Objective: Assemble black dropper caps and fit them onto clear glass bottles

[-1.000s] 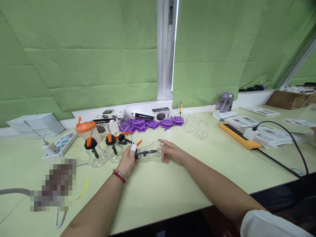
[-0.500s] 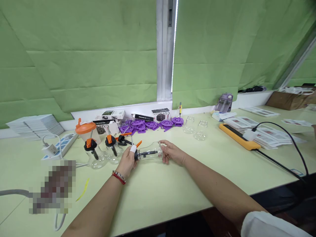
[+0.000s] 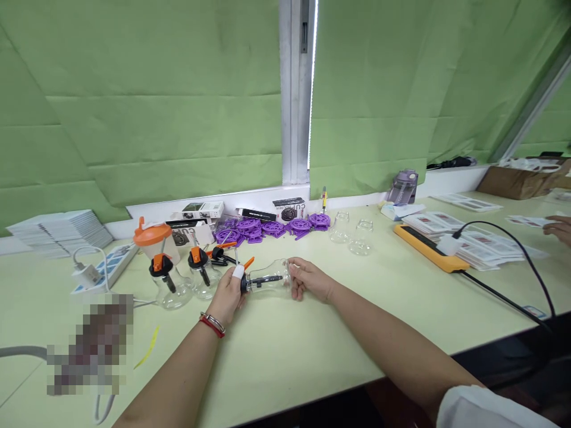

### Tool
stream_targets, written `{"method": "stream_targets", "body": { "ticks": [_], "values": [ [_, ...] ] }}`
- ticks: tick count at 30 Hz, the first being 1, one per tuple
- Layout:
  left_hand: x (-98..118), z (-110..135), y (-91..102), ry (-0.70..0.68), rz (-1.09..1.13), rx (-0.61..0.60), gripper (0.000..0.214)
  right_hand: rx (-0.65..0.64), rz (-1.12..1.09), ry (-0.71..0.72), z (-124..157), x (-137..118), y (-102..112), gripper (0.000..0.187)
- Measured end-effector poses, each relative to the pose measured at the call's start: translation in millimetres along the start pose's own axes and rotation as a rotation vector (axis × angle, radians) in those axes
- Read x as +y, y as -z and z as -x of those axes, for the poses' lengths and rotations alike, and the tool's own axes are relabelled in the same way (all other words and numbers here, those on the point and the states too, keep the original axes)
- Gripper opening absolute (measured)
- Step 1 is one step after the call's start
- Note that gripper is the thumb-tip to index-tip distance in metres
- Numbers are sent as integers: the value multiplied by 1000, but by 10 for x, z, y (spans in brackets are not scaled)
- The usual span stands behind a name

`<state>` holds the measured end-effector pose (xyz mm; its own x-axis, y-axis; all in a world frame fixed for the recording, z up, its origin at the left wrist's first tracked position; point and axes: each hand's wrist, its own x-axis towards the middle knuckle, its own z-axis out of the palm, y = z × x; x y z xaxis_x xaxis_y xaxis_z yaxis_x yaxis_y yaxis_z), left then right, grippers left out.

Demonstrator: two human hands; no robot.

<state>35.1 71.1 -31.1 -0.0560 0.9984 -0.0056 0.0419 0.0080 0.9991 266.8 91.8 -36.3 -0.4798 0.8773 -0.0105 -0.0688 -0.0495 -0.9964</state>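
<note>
A clear glass bottle (image 3: pixel 273 277) lies sideways between my hands, above the near part of the table. My left hand (image 3: pixel 229 291), with a white covering on the thumb, is closed around its black cap end, where an orange lever sticks up. A dark tube runs inside the glass. My right hand (image 3: pixel 308 278) grips the bottle's wide base. To the left stand two similar bottles with black and orange tops, a nearer one (image 3: pixel 175 293) and another (image 3: pixel 206 282). Behind my left hand lie loose black and orange tops (image 3: pixel 220 255).
Purple plastic pieces (image 3: pixel 250 228) are heaped by the wall, near small boxes (image 3: pixel 291 210). Two open glass bottles (image 3: pixel 360 242) stand right of them. An orange-lidded cup (image 3: pixel 153 238) and a power strip (image 3: pixel 107 270) are left. A yellow power strip (image 3: pixel 428 248) lies right, near a co-worker's hand (image 3: pixel 560 229).
My hands keep the same hold on the glass bottle. The view has shifted slightly. A co-worker's hand has come further in from the right edge, over the printed sheets.
</note>
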Motion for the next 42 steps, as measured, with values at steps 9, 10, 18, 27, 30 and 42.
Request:
{"method": "stream_targets", "body": {
  "ticks": [9,10,18,27,30,42],
  "values": [
    [-15,-5,-4,2,-2,14,41,-11,-19,69,38,-21,18,67],
    [-16,-2,-9,1,0,7,41,-2,0,49,26,-9,15,61],
    [1,-2,-2,18,28,13,43,-16,5,128,26,-12,28,67],
    [-3,0,-12,11,14,16,42,28,35,13,-11,25,-11,52],
    [10,0,-13,21,19,21,43,-12,0,42,12,12,1,57],
    [2,-6,-14,9,22,18,41,-77,-37,40,9,43,14,59]
  ]
}}
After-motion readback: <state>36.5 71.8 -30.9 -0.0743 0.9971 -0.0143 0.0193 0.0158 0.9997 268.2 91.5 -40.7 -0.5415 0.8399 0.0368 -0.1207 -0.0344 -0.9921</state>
